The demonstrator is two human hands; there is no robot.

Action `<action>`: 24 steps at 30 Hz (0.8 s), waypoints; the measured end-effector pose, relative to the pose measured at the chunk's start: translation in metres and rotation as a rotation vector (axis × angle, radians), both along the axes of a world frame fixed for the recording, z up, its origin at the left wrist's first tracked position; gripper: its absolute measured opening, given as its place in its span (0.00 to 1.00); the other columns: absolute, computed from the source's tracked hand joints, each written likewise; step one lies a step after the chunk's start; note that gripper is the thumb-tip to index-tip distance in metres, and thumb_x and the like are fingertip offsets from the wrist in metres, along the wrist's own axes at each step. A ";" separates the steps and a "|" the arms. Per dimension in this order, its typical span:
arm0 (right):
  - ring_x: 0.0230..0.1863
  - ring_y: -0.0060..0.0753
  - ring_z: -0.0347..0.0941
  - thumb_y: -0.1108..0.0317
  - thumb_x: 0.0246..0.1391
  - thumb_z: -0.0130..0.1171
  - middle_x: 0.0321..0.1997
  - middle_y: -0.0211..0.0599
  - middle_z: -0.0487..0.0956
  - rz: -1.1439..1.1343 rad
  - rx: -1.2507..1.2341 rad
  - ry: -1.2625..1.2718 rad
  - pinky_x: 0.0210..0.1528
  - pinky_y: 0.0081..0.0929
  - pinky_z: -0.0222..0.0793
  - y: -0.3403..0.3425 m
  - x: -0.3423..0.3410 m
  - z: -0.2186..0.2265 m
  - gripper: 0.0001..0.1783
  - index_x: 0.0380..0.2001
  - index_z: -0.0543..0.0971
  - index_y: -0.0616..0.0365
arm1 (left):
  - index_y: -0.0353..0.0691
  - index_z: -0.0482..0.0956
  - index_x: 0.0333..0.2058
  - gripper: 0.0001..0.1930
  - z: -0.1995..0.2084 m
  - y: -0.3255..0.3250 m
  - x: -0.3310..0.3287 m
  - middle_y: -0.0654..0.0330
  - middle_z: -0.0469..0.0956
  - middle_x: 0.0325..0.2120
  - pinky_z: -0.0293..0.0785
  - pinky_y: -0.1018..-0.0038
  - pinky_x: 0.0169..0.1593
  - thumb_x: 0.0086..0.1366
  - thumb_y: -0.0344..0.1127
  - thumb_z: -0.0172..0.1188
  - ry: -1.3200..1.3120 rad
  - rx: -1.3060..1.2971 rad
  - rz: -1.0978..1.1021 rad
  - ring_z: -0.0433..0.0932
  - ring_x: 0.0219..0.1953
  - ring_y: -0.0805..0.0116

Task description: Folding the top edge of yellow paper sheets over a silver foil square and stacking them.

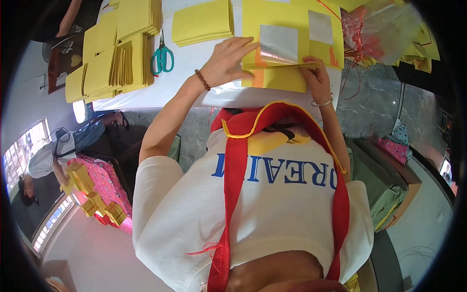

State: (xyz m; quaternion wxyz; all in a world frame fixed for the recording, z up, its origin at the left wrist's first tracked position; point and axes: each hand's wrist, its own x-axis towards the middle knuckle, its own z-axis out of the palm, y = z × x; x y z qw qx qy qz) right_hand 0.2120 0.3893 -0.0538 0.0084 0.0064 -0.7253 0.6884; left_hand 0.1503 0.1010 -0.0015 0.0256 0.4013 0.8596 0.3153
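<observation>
The person is leaning over a white table (194,61), and both hands are working on a small stack of yellow paper sheets (282,78) with a silver foil square (278,43) stuck on the top one. The left hand (228,61) is lying open and flat, palm down, with the fingers spread across the left edge of the stack and pressing it onto the table. A brown bead bracelet (202,80) is sitting on that wrist. The right hand (315,78) is resting on the right side of the same stack, fingers curled onto the top sheet and pinching its edge, with a thin bangle (323,102) around the wrist.

Just beyond the right hand's fingertips, a second sheet is showing another silver square (320,27). Beyond the left hand, a folded pile of yellow paper (203,23) is lying near the far side of the table. Further out to the left of the left hand, green-handled scissors (162,57) are lying beside taller stacks of yellow sheets (116,53). To the right of the right hand, a clear plastic bag (379,29) with red string is slumping off the table corner.

A red strap with yellow piping (233,170) is hanging across the person's white shirt. Well apart from both hands, another person (48,155) is bending over yellow bundles (92,194) by a pink patterned cloth.
</observation>
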 end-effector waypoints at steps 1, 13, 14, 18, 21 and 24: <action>0.45 0.29 0.68 0.76 0.48 0.57 0.47 0.34 0.70 -0.007 -0.023 -0.021 0.44 0.22 0.66 0.000 0.001 -0.002 0.11 0.38 0.73 0.58 | 0.50 0.69 0.52 0.28 -0.003 -0.001 -0.005 0.57 0.67 0.52 0.57 0.62 0.54 0.48 0.33 0.60 0.116 -0.084 -0.005 0.62 0.54 0.56; 0.54 0.41 0.67 0.69 0.40 0.61 0.46 0.34 0.75 0.230 0.744 0.513 0.55 0.36 0.55 0.004 0.014 0.048 0.16 0.38 0.76 0.49 | 0.44 0.74 0.43 0.18 0.019 -0.004 0.029 0.61 0.75 0.40 0.67 0.69 0.44 0.51 0.27 0.52 0.233 -0.019 -0.103 0.72 0.40 0.63; 0.54 0.40 0.67 0.68 0.41 0.61 0.46 0.33 0.75 0.330 0.745 0.478 0.56 0.36 0.53 0.004 0.017 0.048 0.16 0.38 0.77 0.47 | 0.44 0.74 0.43 0.17 0.016 -0.005 0.032 0.60 0.76 0.39 0.68 0.69 0.43 0.52 0.28 0.51 0.149 0.040 -0.097 0.73 0.39 0.61; 0.50 0.38 0.69 0.64 0.46 0.59 0.44 0.33 0.76 0.257 0.618 0.222 0.55 0.35 0.51 0.002 0.020 0.043 0.13 0.38 0.78 0.50 | 0.40 0.74 0.40 0.10 0.014 0.002 0.037 0.53 0.76 0.30 0.70 0.65 0.35 0.58 0.31 0.50 -0.113 0.072 0.101 0.75 0.33 0.54; 0.41 0.33 0.73 0.63 0.47 0.59 0.43 0.39 0.76 0.164 0.400 -0.053 0.43 0.31 0.62 -0.006 0.013 0.045 0.15 0.39 0.76 0.57 | 0.37 0.72 0.40 0.10 0.022 0.015 0.026 0.51 0.75 0.22 0.69 0.64 0.29 0.61 0.34 0.50 -0.451 0.026 0.352 0.75 0.25 0.53; 0.32 0.26 0.73 0.63 0.47 0.60 0.39 0.37 0.77 -0.051 0.113 -0.111 0.33 0.24 0.65 -0.032 0.002 0.046 0.17 0.40 0.75 0.61 | 0.36 0.70 0.43 0.13 0.007 0.020 0.016 0.52 0.73 0.15 0.68 0.66 0.26 0.61 0.34 0.50 -0.626 0.144 0.453 0.73 0.19 0.55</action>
